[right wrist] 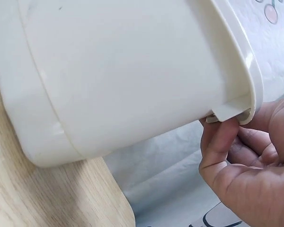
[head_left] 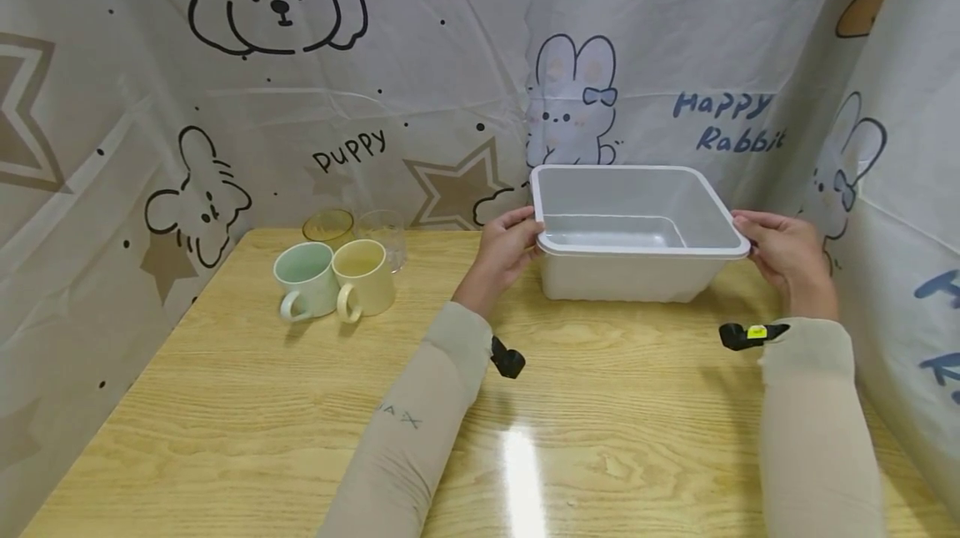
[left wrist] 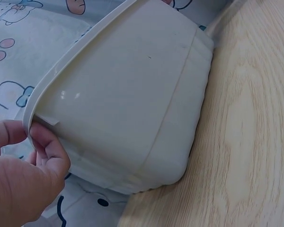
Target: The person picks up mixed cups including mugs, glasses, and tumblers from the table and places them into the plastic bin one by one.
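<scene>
A white rectangular plastic basin is at the back right of the wooden table, its inside bare in the head view. My left hand grips its rim at the left end, thumb on top and fingers curled underneath. At the right end my right hand pinches the rim the same way. Both wrist views show the curled fingers under the lip, the left hand and the right hand. Whether the basin's base touches the table everywhere, I cannot tell.
On the table's left stand a green mug and a yellow mug, side by side. Behind them are an amber glass and a clear glass. A printed curtain hangs along the back and both sides.
</scene>
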`<state>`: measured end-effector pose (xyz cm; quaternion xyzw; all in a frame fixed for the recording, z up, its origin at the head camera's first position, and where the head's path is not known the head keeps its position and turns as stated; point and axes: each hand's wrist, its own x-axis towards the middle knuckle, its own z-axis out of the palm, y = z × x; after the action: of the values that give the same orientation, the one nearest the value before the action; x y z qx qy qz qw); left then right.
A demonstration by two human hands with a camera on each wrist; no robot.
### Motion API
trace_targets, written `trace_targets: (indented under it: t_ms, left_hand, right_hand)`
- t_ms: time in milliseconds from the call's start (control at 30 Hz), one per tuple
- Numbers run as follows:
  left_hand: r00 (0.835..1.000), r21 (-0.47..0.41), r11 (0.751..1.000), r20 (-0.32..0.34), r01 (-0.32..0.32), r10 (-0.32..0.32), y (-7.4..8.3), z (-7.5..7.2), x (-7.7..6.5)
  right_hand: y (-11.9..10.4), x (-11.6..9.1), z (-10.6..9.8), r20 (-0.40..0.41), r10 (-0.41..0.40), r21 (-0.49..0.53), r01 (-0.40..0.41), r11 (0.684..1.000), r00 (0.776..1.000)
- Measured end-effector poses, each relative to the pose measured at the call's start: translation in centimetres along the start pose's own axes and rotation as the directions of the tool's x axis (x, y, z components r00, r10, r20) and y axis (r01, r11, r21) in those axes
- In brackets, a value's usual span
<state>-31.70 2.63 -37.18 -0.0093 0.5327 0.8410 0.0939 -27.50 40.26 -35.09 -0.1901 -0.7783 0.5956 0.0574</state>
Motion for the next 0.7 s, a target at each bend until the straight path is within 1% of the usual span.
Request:
trace_targets:
  t_ms: [267, 400, 700]
  left_hand:
    - [1.0, -0.017, 1.0, 0.013, 0.001, -0.001, 0.3, -0.8, -0.3]
    - [1.0, -0.019, 1.0, 0.008, -0.001, 0.001, 0.4, -1.3, -0.3]
    - [1.0, -0.008, 1.0, 0.027, -0.006, 0.006, 0.9, -2.5, -0.5]
  right_hand:
    - [-0.2, -0.6, 0.7, 0.0, -0.015, -0.058, 0.015, 0.998, 1.0]
    - [-0.1, -0.6, 0.9, 0.011, -0.044, -0.054, 0.045, 0.998, 0.999]
    - [-0.3, -0.8, 1.5, 0.08, -0.085, -0.082, 0.092, 0.992, 0.993]
